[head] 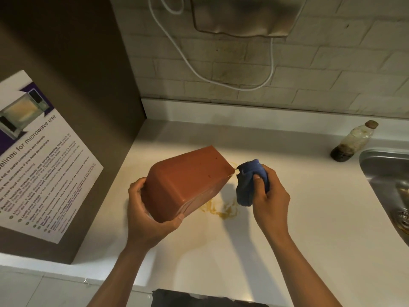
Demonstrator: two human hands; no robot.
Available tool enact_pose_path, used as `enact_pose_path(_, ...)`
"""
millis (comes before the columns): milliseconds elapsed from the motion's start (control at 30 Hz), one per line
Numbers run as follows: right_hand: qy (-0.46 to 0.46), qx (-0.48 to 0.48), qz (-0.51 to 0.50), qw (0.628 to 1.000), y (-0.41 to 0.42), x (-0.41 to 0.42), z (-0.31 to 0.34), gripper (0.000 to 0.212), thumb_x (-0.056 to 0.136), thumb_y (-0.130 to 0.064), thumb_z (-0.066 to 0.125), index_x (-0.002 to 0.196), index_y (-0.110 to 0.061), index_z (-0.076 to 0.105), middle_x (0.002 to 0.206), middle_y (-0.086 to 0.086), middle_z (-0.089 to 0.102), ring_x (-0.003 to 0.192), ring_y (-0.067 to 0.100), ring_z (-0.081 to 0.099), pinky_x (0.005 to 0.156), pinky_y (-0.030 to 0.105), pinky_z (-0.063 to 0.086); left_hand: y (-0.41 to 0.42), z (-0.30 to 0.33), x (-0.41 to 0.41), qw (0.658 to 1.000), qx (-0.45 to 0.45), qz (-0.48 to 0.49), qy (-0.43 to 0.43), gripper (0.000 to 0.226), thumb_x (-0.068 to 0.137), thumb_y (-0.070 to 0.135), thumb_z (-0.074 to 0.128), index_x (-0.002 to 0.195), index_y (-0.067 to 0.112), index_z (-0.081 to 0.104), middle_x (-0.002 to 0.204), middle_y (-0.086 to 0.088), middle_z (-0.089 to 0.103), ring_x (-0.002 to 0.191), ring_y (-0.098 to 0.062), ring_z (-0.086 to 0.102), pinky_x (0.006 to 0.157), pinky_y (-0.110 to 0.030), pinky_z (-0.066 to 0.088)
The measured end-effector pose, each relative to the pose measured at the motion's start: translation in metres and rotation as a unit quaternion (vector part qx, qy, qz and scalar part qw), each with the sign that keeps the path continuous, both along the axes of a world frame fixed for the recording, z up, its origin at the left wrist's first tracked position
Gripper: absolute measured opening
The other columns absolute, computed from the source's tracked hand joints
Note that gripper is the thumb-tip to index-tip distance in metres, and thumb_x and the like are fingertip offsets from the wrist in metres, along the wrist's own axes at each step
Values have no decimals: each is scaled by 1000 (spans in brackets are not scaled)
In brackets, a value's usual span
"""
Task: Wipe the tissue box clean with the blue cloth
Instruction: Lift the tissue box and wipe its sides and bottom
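My left hand [143, 209] grips the near end of a reddish-brown tissue box [188, 182] and holds it tilted above the white counter. Its plain underside faces up toward me. My right hand [270, 196] clutches a bunched blue cloth [249, 181] just right of the box. The cloth sits at the box's far right corner; I cannot tell whether it touches it.
A yellowish spill [223, 210] stains the white counter [298, 240] below the box. A brown cabinet side with a microwave-use poster [37, 156] stands at the left. A dirty plastic bottle [354, 141] stands by the steel sink [389, 180] at the right. White cables hang on the tiled wall.
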State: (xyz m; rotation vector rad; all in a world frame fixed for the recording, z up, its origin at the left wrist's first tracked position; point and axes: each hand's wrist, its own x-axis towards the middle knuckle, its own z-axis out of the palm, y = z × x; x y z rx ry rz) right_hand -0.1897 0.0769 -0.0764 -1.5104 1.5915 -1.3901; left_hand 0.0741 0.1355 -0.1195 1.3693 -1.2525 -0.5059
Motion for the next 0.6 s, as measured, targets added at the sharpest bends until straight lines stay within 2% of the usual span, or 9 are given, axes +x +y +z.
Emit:
enact_pose_path(67, -2, 9, 12, 1000, 2, 5, -3, 33, 99, -11, 50, 116, -36, 63, 99, -32, 66, 91, -6, 63, 74, 6, 44, 2, -8, -7, 1000, 20, -5, -14, 110, 41, 44, 93, 135, 53, 38, 130, 31, 49, 115, 1, 57, 75, -8, 53)
enact_pose_path(133, 1, 6, 22, 1000, 4, 9, -3, 42, 99, -9, 50, 110, -49, 60, 101, -33, 65, 95, -5, 63, 77, 7, 45, 4, -15, -13, 999, 41, -3, -25, 109, 40, 47, 93, 134, 54, 37, 130, 31, 48, 115, -1, 57, 74, -13, 56)
enact_pose_path(200, 12, -3, 31, 999, 6, 12, -1, 53, 99, -7, 50, 105, -59, 56, 102, -37, 64, 97, -7, 62, 80, 6, 45, 7, -19, -18, 998, 58, 5, -33, 109, 41, 50, 92, 134, 56, 36, 132, 30, 48, 116, -5, 57, 79, -21, 57)
enact_pose_path(267, 19, -5, 36, 999, 6, 13, -1, 56, 99, -7, 50, 103, -62, 54, 101, -39, 63, 97, -9, 62, 80, 5, 44, 7, -20, -20, 997, 65, 4, -35, 108, 41, 50, 92, 133, 58, 35, 133, 27, 48, 117, -11, 58, 81, -28, 59)
enact_pose_path(400, 30, -12, 41, 999, 5, 11, -4, 46, 99, -11, 52, 103, -57, 57, 100, -33, 65, 95, -6, 62, 77, 3, 42, 1, -11, -19, 995, 87, -32, -35, 108, 43, 46, 94, 133, 58, 34, 133, 23, 48, 118, -8, 57, 83, -33, 62)
enact_pose_path(500, 45, -24, 52, 997, 3, 9, -9, 29, 98, -21, 57, 108, -48, 60, 103, -29, 66, 97, -4, 63, 79, 7, 45, -5, 0, -13, 989, 114, -66, -72, 111, 47, 47, 94, 136, 59, 29, 133, 30, 45, 121, -2, 54, 87, -29, 60)
enact_pose_path(600, 79, -29, 64, 994, 0, 6, -16, 23, 97, -21, 60, 111, -37, 67, 109, -23, 68, 102, 1, 63, 86, 18, 49, -10, 10, -12, 981, 135, -80, -115, 117, 54, 45, 94, 147, 50, 24, 141, 20, 42, 130, -12, 49, 99, -44, 56)
